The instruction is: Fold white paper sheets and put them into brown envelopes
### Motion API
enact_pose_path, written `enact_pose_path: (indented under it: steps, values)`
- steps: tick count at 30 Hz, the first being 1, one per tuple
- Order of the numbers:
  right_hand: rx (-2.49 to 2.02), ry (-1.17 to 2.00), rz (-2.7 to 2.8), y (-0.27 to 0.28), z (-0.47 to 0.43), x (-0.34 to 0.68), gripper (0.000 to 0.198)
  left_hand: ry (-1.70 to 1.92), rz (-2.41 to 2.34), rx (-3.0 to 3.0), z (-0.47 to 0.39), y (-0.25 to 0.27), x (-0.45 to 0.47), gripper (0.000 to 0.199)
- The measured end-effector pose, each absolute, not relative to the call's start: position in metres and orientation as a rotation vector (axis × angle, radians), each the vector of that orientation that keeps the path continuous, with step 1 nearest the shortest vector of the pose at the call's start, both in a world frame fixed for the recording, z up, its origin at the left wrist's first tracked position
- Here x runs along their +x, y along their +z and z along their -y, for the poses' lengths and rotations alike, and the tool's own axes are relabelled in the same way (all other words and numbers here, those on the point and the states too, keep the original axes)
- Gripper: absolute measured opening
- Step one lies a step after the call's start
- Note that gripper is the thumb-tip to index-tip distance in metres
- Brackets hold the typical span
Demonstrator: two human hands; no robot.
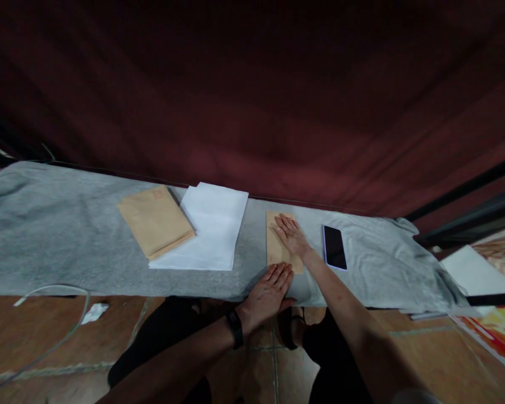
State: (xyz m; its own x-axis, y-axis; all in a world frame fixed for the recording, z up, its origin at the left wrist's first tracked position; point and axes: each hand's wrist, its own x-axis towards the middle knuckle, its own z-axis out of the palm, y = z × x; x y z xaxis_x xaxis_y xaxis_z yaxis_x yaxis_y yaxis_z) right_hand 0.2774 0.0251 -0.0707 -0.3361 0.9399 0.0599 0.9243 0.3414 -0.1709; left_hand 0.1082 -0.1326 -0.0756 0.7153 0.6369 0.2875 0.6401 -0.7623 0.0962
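Observation:
A brown paper envelope (273, 247) lies flat on the grey cloth in front of me. My right hand (292, 234) rests palm down on its upper part, fingers stretched out. At its lower edge, my left hand (271, 289) lies flat with the fingertips touching the paper, a dark band on its wrist. Left of the hands is a stack of white paper sheets (219, 224). A pile of brown envelopes (155, 219) partly covers those sheets. To the right of my right hand sits a phone (335, 247) with a dark screen.
The grey cloth (67, 235) covers a long narrow surface. Behind it hangs a dark red curtain (252, 123). A pale cable (63, 287) runs over the front edge at the left, near a crumpled white scrap (95, 313) on the tiled floor.

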Motion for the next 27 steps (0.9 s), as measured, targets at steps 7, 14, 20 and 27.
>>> enact_pose_path:
  steps: [7,14,20,27]
  values:
    - [-1.669,0.065,2.42,-0.075,-0.032,0.276,0.058,-0.515,1.085,-2.87,0.132,-0.073,0.11,0.064]
    - [-1.586,0.144,2.547,-0.077,0.002,0.289,0.059,-0.527,1.076,-2.862,0.134,-0.072,0.107,0.066]
    - [-1.499,0.291,2.636,-0.07,0.038,0.303,0.061,-0.573,1.095,-2.887,0.134,-0.074,0.106,0.065]
    - [-1.442,0.393,2.677,-0.059,0.077,0.311,0.059,-0.569,1.143,-2.858,0.138,-0.078,0.108,0.062]
